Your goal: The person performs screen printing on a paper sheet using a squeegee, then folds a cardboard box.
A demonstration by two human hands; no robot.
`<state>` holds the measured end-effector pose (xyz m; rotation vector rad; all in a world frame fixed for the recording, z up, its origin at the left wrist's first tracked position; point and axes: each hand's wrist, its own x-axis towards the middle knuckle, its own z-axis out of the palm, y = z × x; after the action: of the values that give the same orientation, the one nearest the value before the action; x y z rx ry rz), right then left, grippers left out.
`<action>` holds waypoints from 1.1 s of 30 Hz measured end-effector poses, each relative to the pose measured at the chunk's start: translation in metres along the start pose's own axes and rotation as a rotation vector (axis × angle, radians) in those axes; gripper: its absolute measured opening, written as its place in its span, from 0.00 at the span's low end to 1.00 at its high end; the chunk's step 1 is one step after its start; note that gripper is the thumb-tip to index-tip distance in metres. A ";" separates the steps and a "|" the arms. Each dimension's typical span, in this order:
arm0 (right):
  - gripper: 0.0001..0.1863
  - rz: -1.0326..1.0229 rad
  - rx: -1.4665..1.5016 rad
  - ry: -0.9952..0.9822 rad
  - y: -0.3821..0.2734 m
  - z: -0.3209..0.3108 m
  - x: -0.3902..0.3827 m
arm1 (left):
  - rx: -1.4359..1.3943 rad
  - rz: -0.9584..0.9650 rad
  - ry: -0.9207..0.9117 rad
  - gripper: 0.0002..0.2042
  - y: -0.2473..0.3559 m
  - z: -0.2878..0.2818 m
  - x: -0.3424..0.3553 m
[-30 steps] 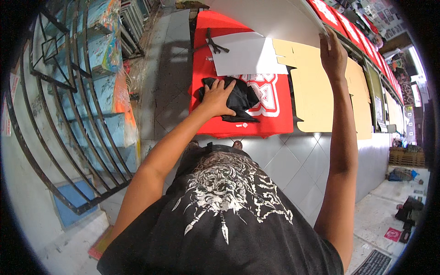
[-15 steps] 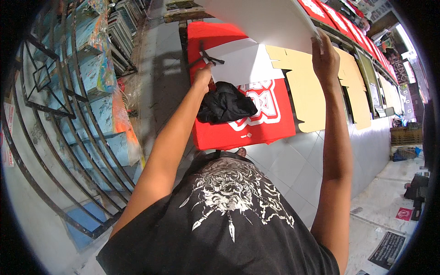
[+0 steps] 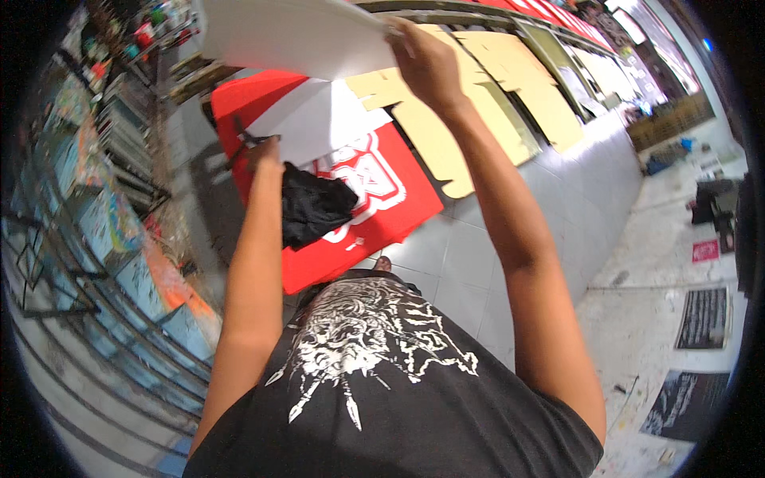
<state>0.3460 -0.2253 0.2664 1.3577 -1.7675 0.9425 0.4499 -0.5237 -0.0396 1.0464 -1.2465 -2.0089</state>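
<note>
My right hand (image 3: 421,65) grips the right edge of a large pale board (image 3: 295,36), lifted over the far end of a red printed shirt (image 3: 398,207) that lies spread on a platform. My left hand (image 3: 266,153) is closed at the left corner of a white sheet (image 3: 303,115) on the shirt, beside a dark forked piece (image 3: 247,131); what exactly it holds is blurred. A bunched black cloth (image 3: 315,203) lies on the print, just below and right of that hand. My forearms frame the shirt from both sides.
Yellow cardboard-coloured panels (image 3: 434,135) line the platforms rightward, with more red shirts (image 3: 558,16) beyond. A paint-stained ledge (image 3: 96,191), metal railing (image 3: 64,334) and stacked frames (image 3: 131,139) stand on the left. Tiled floor (image 3: 462,263) lies below; papers (image 3: 701,319) are on the right-hand white surface.
My left hand has left the black cloth and moved forward to the sheet's corner. The scene has shifted left and tilted as the view turned, with my right hand still on the board.
</note>
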 end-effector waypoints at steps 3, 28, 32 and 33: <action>0.12 0.012 -0.124 0.040 0.027 -0.024 -0.020 | 0.037 -0.134 0.073 0.29 0.011 0.047 -0.039; 0.11 -0.045 -0.071 0.159 -0.016 -0.037 -0.019 | -0.352 0.000 -0.262 0.13 0.076 0.028 -0.191; 0.12 0.082 -0.103 0.134 -0.022 -0.040 -0.016 | -0.367 -0.056 -0.339 0.13 0.061 0.019 -0.216; 0.13 0.090 -0.106 0.116 -0.022 -0.042 -0.016 | -0.361 -0.076 -0.356 0.14 0.059 0.018 -0.222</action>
<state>0.3751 -0.1857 0.2754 1.1428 -1.7762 0.9424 0.5595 -0.3686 0.0914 0.5884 -0.9615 -2.4395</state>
